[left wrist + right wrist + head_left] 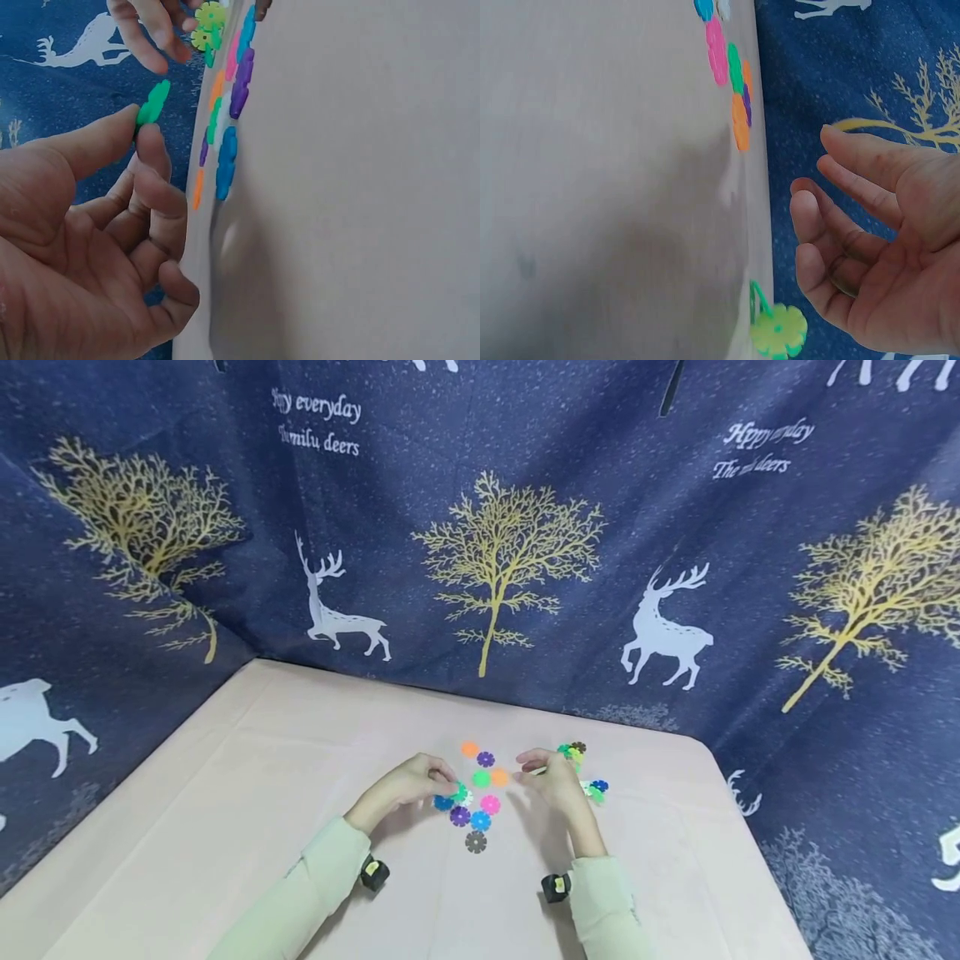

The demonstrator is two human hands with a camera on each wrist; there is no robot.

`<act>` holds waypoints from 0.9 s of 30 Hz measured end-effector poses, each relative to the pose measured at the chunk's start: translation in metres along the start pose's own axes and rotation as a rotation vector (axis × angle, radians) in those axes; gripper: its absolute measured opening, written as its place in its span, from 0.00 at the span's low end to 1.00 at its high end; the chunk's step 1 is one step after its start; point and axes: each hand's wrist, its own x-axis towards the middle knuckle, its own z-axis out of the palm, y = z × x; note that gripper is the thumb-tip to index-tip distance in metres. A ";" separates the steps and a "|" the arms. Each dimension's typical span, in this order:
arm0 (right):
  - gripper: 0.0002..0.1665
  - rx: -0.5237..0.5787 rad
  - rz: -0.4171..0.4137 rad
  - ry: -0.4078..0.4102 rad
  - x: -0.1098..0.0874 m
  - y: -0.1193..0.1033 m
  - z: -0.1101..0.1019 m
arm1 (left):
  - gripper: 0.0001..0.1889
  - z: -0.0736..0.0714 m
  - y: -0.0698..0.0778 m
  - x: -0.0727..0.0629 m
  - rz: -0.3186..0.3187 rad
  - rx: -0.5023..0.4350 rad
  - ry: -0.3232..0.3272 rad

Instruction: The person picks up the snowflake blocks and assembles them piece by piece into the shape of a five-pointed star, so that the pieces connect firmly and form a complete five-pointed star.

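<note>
Currently a green disc (154, 103) sits pinched in my left hand (408, 781), at the left of the loose discs (490, 804) on the table (300, 760). Some slotted discs (778, 330) at right look already joined, the loose ones apparently left; my relaxed, empty right hand (551, 777) hangs between.

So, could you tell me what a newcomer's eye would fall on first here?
Probably the dark blue backdrop with golden trees and white deer behind the table. Next come the colourful notched discs lying on it, then the green disc pinched in the left hand above them.
</note>
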 end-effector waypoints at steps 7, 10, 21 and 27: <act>0.15 0.029 0.037 -0.074 0.010 -0.001 0.014 | 0.11 -0.001 0.003 -0.008 0.044 -0.008 -0.096; 0.16 0.048 0.052 -0.097 0.015 0.002 0.020 | 0.10 -0.002 0.005 -0.009 0.053 -0.022 -0.121; 0.13 -0.127 0.124 -0.128 0.018 0.002 0.031 | 0.09 -0.001 0.011 -0.013 0.099 0.003 -0.138; 0.14 -0.154 0.135 -0.129 0.017 0.000 0.032 | 0.10 -0.001 0.014 -0.014 0.099 0.001 -0.111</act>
